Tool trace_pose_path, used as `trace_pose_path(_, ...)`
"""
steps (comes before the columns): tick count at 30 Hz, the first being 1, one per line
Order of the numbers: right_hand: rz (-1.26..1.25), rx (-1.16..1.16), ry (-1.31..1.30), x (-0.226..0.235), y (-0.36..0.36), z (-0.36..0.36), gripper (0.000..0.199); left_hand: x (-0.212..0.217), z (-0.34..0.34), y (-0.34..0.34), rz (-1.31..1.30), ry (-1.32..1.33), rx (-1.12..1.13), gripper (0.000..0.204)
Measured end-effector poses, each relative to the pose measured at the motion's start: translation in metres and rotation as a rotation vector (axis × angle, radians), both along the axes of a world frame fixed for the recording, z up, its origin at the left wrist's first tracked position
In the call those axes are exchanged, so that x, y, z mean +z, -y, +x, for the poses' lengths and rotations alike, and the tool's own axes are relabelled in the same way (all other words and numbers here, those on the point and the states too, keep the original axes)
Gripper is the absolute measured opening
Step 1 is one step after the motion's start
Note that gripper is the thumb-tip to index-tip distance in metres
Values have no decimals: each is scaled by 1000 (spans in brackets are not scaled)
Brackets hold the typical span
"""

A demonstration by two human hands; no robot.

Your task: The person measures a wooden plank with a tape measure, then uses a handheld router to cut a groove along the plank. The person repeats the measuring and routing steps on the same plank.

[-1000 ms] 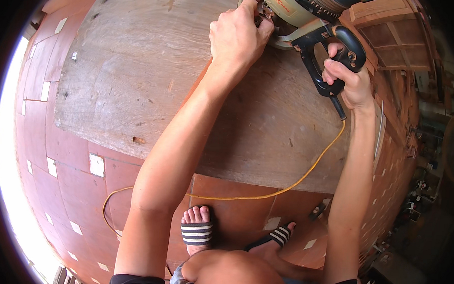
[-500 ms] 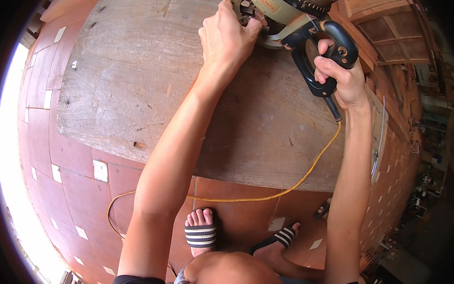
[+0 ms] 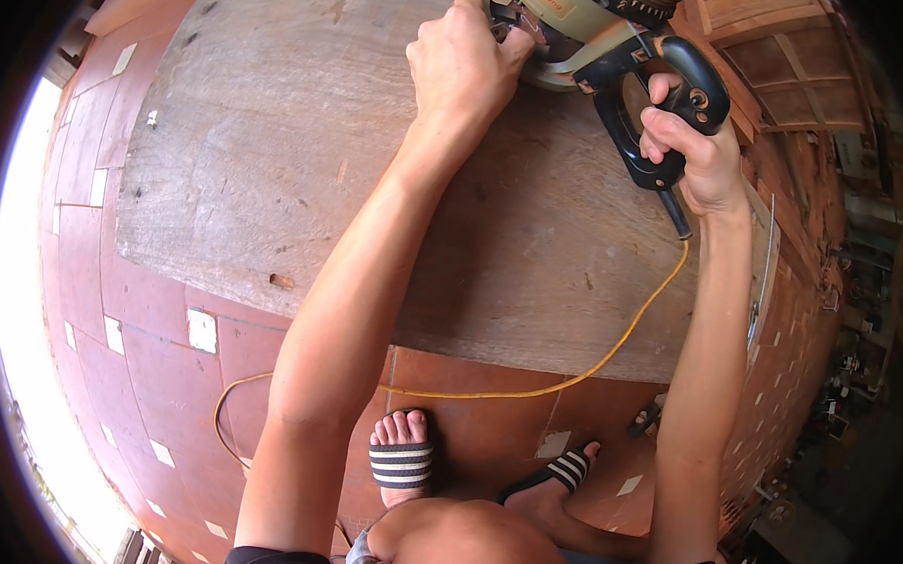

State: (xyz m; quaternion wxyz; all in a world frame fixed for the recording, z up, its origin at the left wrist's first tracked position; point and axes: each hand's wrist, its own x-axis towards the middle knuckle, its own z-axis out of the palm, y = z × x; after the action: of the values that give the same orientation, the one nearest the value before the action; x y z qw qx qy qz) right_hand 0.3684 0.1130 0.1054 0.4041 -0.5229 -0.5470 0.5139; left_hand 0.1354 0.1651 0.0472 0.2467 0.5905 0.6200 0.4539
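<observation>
Edging the wooden board (image 3: 237, 155): near side slants down to the right, just beyond our striped sandals (image 3: 400, 467); left end curves up and away, with tiled floor (image 3: 150, 371) outside it.
Open room: broad bare grain left of our left forearm (image 3: 357, 279), and another stretch between the arms; little board shows past our right forearm (image 3: 710, 341).
Yellow cord (image 3: 608, 354): hangs in a curve between our arms, crosses the near edge, passes under the left forearm in our view and loops over the tiles beyond.
Upper right: framed wooden panels (image 3: 777, 65) crowd close beside our right hand (image 3: 706, 162); a slim pale strip (image 3: 763, 268) runs just outside the right forearm.
Power tool (image 3: 565, 17): at the top of our view, above the board's farther part, partly cut off; whether it touches the wood we cannot tell.
Bearing: visible length lies aslant, green housing to the upper left, black loop handle (image 3: 699, 72) to the lower right; the cord's sleeve points back toward us.
Right grip: fingers wrapped through the loop handle, clenched on it.
Left grip: our left hand (image 3: 464, 64) clasps the tool's round base, thumb at its opening; other fingertips are hidden.
</observation>
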Motion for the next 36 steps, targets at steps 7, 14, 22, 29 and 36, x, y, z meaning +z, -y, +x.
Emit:
trace_pose_path(7,2,5,19,0,0,-1,21,1,0,2,-2,15,-1,50)
trace_pose_path(14,18,-6,-1,2,2,-11,19,-16,-5,-6,-26,-97,82,52)
trace_pose_path(22,39,-63,20,1,11,-19,13,-16,-7,-8,-86,-115,48,47)
trace_pose_path(29,17,-32,23,-1,17,-18,23,-11,-5,-5,-63,-89,28,43)
trace_pose_path(36,58,-95,29,0,27,-25,13,-8,-3,0,-74,-93,18,44)
